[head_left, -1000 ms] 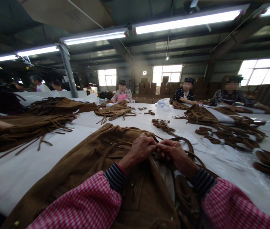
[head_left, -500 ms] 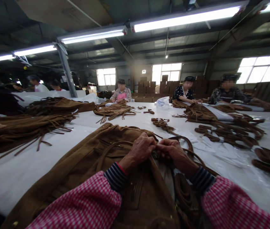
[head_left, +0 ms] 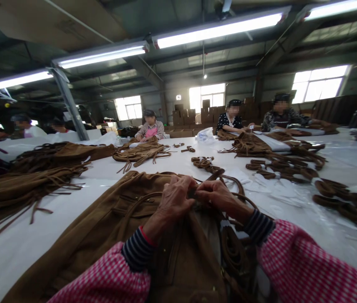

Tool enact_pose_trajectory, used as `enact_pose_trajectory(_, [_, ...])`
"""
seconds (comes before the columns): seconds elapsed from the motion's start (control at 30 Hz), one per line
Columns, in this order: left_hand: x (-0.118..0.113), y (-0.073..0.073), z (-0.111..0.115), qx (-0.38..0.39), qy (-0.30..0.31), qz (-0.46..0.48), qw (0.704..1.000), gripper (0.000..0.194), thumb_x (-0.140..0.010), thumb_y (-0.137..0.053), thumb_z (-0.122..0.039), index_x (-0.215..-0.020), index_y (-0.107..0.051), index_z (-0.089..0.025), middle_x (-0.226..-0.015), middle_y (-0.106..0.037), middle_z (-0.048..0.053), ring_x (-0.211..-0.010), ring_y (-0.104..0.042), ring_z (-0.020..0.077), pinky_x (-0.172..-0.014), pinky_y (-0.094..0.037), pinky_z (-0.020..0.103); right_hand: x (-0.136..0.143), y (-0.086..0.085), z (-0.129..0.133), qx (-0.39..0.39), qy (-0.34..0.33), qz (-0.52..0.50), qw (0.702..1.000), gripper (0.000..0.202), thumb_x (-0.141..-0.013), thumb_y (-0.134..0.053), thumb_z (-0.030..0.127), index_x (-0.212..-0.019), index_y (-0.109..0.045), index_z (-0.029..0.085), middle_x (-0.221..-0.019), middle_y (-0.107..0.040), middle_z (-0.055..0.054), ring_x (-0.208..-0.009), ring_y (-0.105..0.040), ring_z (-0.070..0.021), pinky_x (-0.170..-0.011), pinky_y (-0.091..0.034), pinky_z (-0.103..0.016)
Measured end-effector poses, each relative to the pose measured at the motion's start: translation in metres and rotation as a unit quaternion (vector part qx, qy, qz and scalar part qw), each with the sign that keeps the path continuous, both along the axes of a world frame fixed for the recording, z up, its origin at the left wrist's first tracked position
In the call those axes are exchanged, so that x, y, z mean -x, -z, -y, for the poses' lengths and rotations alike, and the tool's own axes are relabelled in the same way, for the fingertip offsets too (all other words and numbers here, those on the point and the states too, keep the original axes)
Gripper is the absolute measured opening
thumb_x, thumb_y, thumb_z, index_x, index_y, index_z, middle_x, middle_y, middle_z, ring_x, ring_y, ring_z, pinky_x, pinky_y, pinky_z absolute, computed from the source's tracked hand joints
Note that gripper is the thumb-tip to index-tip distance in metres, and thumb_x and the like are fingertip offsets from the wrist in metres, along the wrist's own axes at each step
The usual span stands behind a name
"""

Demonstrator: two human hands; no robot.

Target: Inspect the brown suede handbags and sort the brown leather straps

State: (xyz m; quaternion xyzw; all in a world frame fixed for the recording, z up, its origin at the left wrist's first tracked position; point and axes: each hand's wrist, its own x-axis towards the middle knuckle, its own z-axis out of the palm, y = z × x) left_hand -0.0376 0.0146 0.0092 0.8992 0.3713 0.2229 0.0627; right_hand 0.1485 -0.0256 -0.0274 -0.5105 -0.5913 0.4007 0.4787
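Note:
A large brown suede-like bag (head_left: 102, 223) lies before me on the white table, with zips and a curved strap on its face. Over its upper right edge, my left hand (head_left: 175, 195) has its fingers bent and closed, and what they grip is hidden. Close beside it, my right hand (head_left: 218, 195) pinches with thumb and forefinger at something too small to make out. A coiled brown strap (head_left: 233, 248) rests at the bag's right side, below my right hand.
Brown fringed pieces (head_left: 23, 189) lie at the left. Bundled brown straps (head_left: 345, 198) and clear plastic (head_left: 310, 219) spread over the white table (head_left: 86, 214) at the right. Across it sit several people, one in a pink apron (head_left: 151, 131).
The view has swung to the right, so things appear further left. My left hand has turned, its back now more raised. Both hands remain close together at the bag's edge.

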Motion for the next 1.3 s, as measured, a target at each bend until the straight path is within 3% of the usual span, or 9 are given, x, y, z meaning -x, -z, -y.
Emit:
enact_pose_trajectory(0.17, [0.001, -0.008, 0.017, -0.055, -0.087, -0.078, 0.992, 0.042, -0.084, -0.068, -0.031, -0.123, -0.052, -0.021, -0.115, -0.065, 0.009, -0.101, -0.063, 0.0274, -0.076, -0.045, 0.034, -0.035, -0.01, 0.027, -0.038, 0.018, 0.228, 0.973, 0.039, -0.085, -0.069, 0.052, -0.068, -0.067, 0.017, -0.06, -0.061, -0.001, -0.053, -0.05, -0.0121, -0.05, -0.028, -0.026])
enact_pose_trajectory(0.37, [-0.002, -0.002, 0.033, -0.01, -0.12, -0.186, 0.975, 0.053, -0.091, -0.059, -0.035, -0.139, -0.044, -0.018, -0.088, -0.072, 0.009, -0.088, -0.071, 0.033, -0.073, -0.043, 0.036, -0.04, 0.011, 0.066, -0.014, 0.048, 0.324, 0.945, 0.04, -0.081, -0.075, 0.054, -0.1, -0.065, 0.02, -0.075, -0.065, -0.003, -0.066, -0.056, -0.0182, -0.057, -0.028, -0.028])
enact_pose_trajectory(0.53, [0.003, 0.004, 0.032, 0.084, -0.091, -0.044, 0.991, 0.049, -0.086, -0.058, -0.024, -0.134, -0.049, -0.021, -0.095, -0.071, 0.006, -0.093, -0.069, 0.0258, -0.078, -0.045, 0.033, -0.025, 0.018, 0.073, -0.015, 0.044, 0.342, 0.939, 0.035, -0.085, -0.067, 0.04, -0.112, -0.064, 0.018, -0.084, -0.068, -0.007, -0.074, -0.06, -0.0223, -0.063, -0.029, -0.03])
enact_pose_trajectory(0.6, [0.006, -0.002, 0.027, 0.141, -0.087, 0.039, 0.985, 0.045, -0.082, -0.06, -0.023, -0.127, -0.054, -0.021, -0.083, -0.068, 0.002, -0.078, -0.067, 0.0208, -0.068, -0.045, 0.028, -0.023, 0.017, 0.074, 0.004, 0.051, 0.296, 0.954, 0.035, -0.079, -0.066, 0.028, -0.112, -0.065, 0.018, -0.078, -0.066, -0.004, -0.071, -0.059, -0.0199, -0.062, -0.03, -0.028])
enact_pose_trajectory(0.73, [0.011, -0.034, 0.018, 0.299, -0.094, 0.159, 0.936, 0.049, -0.077, -0.067, -0.031, -0.122, -0.053, -0.018, -0.059, -0.053, -0.008, -0.039, -0.042, 0.0096, -0.041, -0.03, 0.02, -0.027, 0.006, 0.068, 0.024, 0.048, 0.188, 0.981, 0.032, -0.068, -0.068, 0.019, -0.1, -0.073, 0.018, -0.066, -0.062, 0.001, -0.063, -0.055, -0.0159, -0.059, -0.033, -0.026])
enact_pose_trajectory(0.9, [0.012, -0.069, 0.017, 0.331, -0.078, 0.171, 0.925, 0.054, -0.068, -0.075, -0.03, -0.115, -0.054, -0.016, -0.052, -0.052, -0.009, -0.034, -0.037, 0.006, -0.035, -0.027, 0.016, -0.023, -0.024, 0.049, -0.025, 0.062, 0.228, 0.971, 0.019, -0.074, -0.067, 0.026, -0.087, -0.078, 0.018, -0.074, -0.07, -0.004, -0.067, -0.062, -0.0184, -0.058, -0.037, -0.027])
enact_pose_trajectory(1.03, [0.008, -0.073, 0.02, 0.323, -0.063, 0.169, 0.929, 0.049, -0.07, -0.073, -0.027, -0.114, -0.054, -0.016, -0.05, -0.051, -0.01, -0.034, -0.037, 0.0062, -0.033, -0.028, 0.015, 0.003, -0.042, 0.024, -0.044, 0.039, 0.364, 0.929, 0.02, -0.07, -0.07, 0.021, -0.088, -0.077, 0.015, -0.091, -0.075, -0.015, -0.086, -0.069, -0.0299, -0.068, -0.044, -0.032])
enact_pose_trajectory(1.13, [0.004, -0.07, 0.019, 0.327, -0.059, 0.168, 0.928, 0.046, -0.07, -0.071, -0.024, -0.112, -0.055, -0.015, -0.049, -0.051, -0.01, -0.033, -0.036, 0.0061, -0.033, -0.027, 0.015, 0.019, -0.048, 0.0, -0.044, -0.011, 0.356, 0.934, 0.023, -0.069, -0.075, 0.022, -0.09, -0.076, 0.014, -0.09, -0.075, -0.015, -0.083, -0.07, -0.0304, -0.068, -0.046, -0.033])
enact_pose_trajectory(1.3, [0.006, -0.075, 0.012, 0.35, -0.061, 0.24, 0.903, 0.048, -0.069, -0.073, -0.023, -0.113, -0.056, -0.014, -0.048, -0.052, -0.009, -0.032, -0.035, 0.005, -0.033, -0.025, 0.014, 0.042, -0.046, -0.024, -0.078, -0.01, 0.282, 0.956, 0.033, -0.087, -0.065, 0.037, -0.113, -0.071, 0.018, -0.108, -0.075, -0.012, -0.097, -0.068, -0.0271, -0.076, -0.049, -0.031])
